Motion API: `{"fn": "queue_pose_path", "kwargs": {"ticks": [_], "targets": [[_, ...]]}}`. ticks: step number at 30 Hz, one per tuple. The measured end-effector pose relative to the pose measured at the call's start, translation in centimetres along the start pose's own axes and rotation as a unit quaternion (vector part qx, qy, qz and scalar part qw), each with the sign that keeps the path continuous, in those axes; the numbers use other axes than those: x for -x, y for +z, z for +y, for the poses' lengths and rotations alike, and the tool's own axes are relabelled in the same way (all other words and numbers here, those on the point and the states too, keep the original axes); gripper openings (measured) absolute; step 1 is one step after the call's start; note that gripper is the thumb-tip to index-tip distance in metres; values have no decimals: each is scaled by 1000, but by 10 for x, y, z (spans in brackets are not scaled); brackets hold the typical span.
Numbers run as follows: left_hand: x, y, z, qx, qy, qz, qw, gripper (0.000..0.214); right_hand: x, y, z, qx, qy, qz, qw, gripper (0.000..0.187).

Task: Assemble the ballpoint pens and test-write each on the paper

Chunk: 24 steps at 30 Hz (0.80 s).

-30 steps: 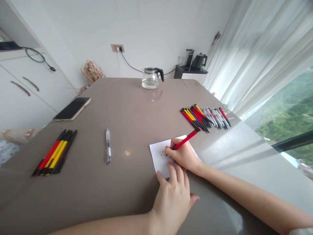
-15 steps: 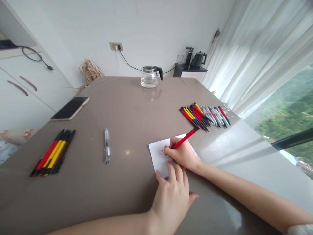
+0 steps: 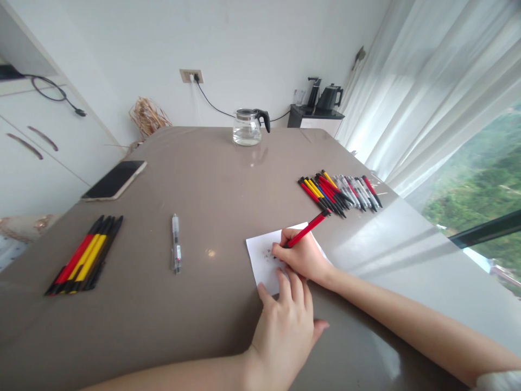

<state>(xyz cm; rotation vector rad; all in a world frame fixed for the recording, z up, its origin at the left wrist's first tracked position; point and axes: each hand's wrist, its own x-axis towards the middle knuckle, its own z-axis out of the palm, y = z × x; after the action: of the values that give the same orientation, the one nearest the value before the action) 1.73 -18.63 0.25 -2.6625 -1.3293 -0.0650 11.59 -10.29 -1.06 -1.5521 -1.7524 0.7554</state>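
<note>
A red pen (image 3: 308, 228) with black ends is gripped in my right hand (image 3: 306, 256), slanting up to the right. Its tip, mostly hidden by the fingers, is at the white paper (image 3: 260, 265), beside some small dark marks. My left hand (image 3: 285, 320) lies spread over the paper's near edge, fingertips on the sheet, holding nothing. Left of the paper, a clear pen (image 3: 176, 244) lies alone on the table. Beyond my right hand is a pile of pens (image 3: 340, 193) in red, yellow, blue and clear.
Several red, yellow and black pens (image 3: 85, 258) lie side by side at the left of the brown table (image 3: 195, 168). Behind them is a phone (image 3: 115, 180). A glass pot (image 3: 247, 130) with water stands at the far edge. The window and curtain (image 3: 411, 92) are on the right.
The whole view has shifted very slightly. Both hands stay at the paper, and the red pen keeps nearly the same position and slant.
</note>
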Motion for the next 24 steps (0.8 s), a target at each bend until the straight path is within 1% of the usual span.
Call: {"fn": "queue_pose_path", "kwargs": {"ticks": [18, 24], "targets": [[-1, 1, -1, 6, 3, -2, 1000, 55, 0, 0, 0, -1, -3, 6, 1000, 16], [-1, 1, 0, 9, 3, -6, 1000, 55, 0, 0, 0, -37, 20, 21, 999, 15]]}}
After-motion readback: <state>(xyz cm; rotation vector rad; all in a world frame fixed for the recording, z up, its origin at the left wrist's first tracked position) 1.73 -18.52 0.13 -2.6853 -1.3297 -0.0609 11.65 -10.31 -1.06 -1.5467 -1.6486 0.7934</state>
